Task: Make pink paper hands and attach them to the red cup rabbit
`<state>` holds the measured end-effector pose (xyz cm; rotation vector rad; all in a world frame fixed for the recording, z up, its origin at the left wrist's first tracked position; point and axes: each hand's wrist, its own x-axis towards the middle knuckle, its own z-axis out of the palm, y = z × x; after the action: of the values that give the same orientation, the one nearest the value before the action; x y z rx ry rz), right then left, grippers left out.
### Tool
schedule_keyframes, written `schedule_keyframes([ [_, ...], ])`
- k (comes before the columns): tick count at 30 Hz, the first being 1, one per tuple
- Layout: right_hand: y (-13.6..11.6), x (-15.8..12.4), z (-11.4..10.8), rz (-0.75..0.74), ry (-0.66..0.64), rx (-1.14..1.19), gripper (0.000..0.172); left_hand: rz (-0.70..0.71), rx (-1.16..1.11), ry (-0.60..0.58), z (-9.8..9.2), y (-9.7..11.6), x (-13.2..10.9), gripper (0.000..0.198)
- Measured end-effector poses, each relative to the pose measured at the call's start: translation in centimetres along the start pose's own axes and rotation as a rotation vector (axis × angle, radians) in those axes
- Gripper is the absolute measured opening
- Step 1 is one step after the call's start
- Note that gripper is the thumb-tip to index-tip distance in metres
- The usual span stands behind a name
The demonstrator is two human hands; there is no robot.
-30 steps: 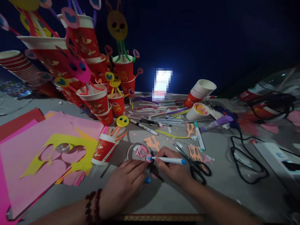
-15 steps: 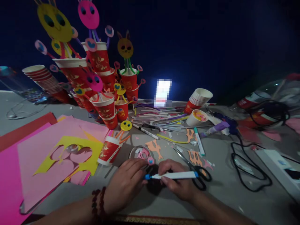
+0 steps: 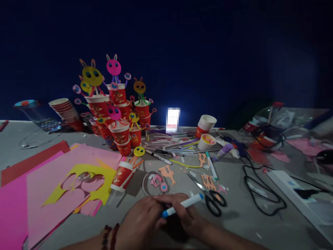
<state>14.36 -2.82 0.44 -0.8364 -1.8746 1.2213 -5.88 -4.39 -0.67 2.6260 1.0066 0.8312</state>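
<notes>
A white marker with blue ends lies slanted in my right hand, whose fingers are closed around its barrel. My left hand, with a beaded bracelet on the wrist, is curled at the marker's lower end. Its fingers pinch the blue cap, which sits against the barrel with no gap showing. The fingertips of both hands meet and partly hide each other. Just beyond them lie a small pink disc with a blue heart and a roll of clear tape with pink scraps inside.
Black-handled scissors lie right of my hands. Red paper cups with paper-faced figures stand stacked at back left. Coloured paper sheets cover the left side. Straws, a glue stick, a green-capped marker and a power strip lie beyond.
The blue cap, held apart from the marker's tip before, now meets the barrel. The marker has tilted, its far end rising, and my hands have come together. The view has tipped upward.
</notes>
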Motion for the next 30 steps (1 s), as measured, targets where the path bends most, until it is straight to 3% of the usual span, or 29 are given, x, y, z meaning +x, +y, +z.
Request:
schedule_keyframes([
  [8,-0.9,-2.3,1.5,0.030,0.194,-0.070,0.057,-0.010,-0.068,-0.027,-0.7,2.8,0.7,0.026],
  [11,-1.7,-1.2,-0.2,0.130,0.161,0.001,0.055,-0.043,-0.017,-0.047,-0.2,2.9,1.7,0.021],
  [13,-1.7,-0.1,-2.3,0.172,0.119,-0.055,0.056,-0.057,0.036,-0.039,-0.3,2.1,2.4,0.032],
  [15,-1.1,1.0,-4.7,0.116,0.120,-0.324,0.047,-0.071,0.116,0.040,-1.3,0.5,2.6,0.038],
  [18,0.6,1.7,-8.1,0.010,-0.027,-0.988,0.031,-0.155,0.256,0.225,-4.1,-2.8,1.9,0.028],
  [22,2.5,1.4,-9.9,0.042,-0.090,-1.163,0.052,-0.273,0.396,0.376,-6.8,-5.7,0.2,0.023],
  [25,2.5,1.5,-8.7,0.025,-0.064,-1.124,0.050,-0.152,0.371,0.297,-5.6,-5.0,-0.9,0.020],
  [28,2.0,2.1,-6.3,0.035,-0.062,-0.871,0.019,-0.026,0.329,0.077,-2.4,-3.1,-1.2,0.024],
  [30,1.9,2.6,-4.7,0.079,-0.062,-0.775,0.004,-0.026,0.374,-0.024,-0.7,-2.3,-1.0,0.025],
])
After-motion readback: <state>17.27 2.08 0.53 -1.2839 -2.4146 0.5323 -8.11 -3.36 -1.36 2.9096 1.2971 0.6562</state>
